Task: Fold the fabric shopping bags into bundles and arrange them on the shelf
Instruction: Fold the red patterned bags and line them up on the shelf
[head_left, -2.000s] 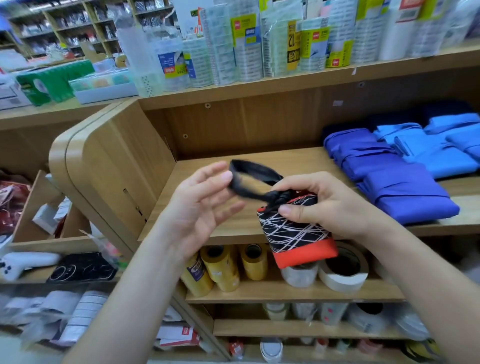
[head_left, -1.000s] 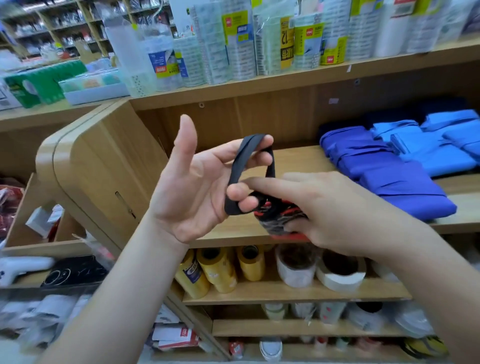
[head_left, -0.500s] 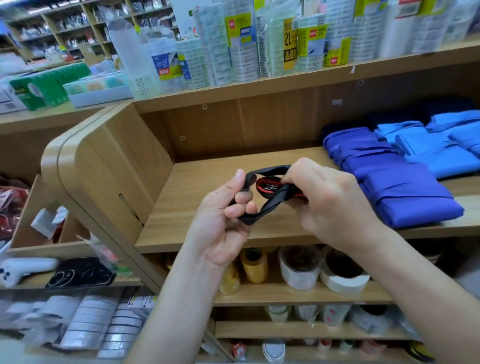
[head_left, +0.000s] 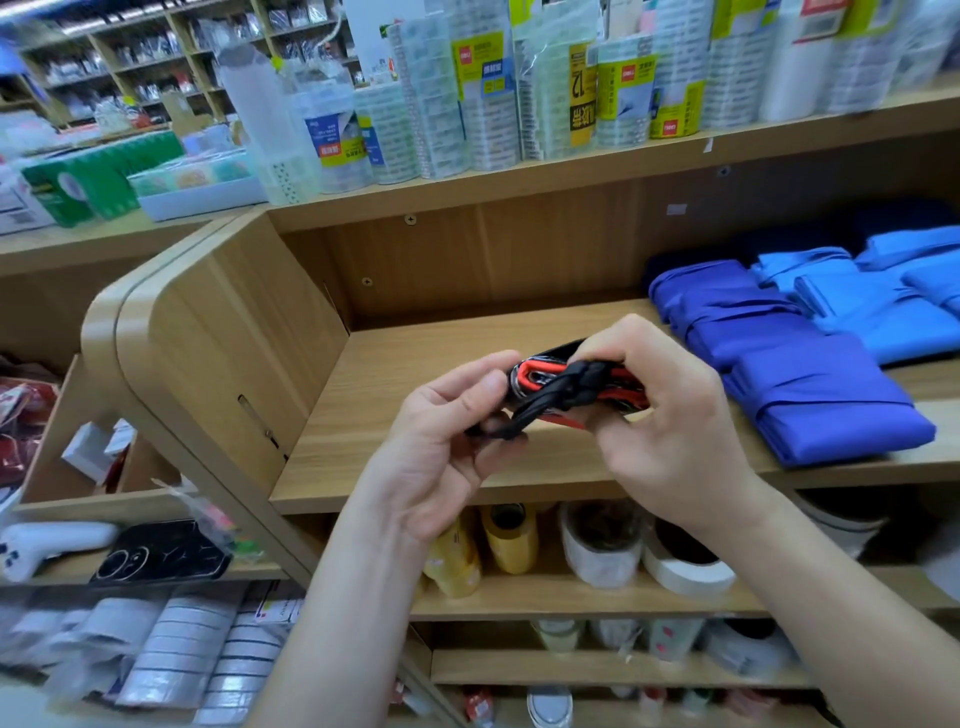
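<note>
Right hand (head_left: 670, 415) clamps the rolled bag (head_left: 566, 387); left hand (head_left: 441, 441), pinching the strap (head_left: 511, 426) (at seven o'clock), should cinch it snug.

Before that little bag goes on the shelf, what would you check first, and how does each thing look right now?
1. Bundle held firmly: ok. The right hand and left hand both grip the red and black bag.
2. Black strap wrapped around the bundle: ok, it crosses the roll.
3. Strap end tucked or tied off: cannot tell, the left fingers cover it.
4. Free space on the shelf: ok, bare wood lies left of the blue bundles.
5. Bundle already resting on the shelf: not ok, it is in the hands, in front of the board.
6. Blue bundles tidy: ok, they lie in rows.
</note>
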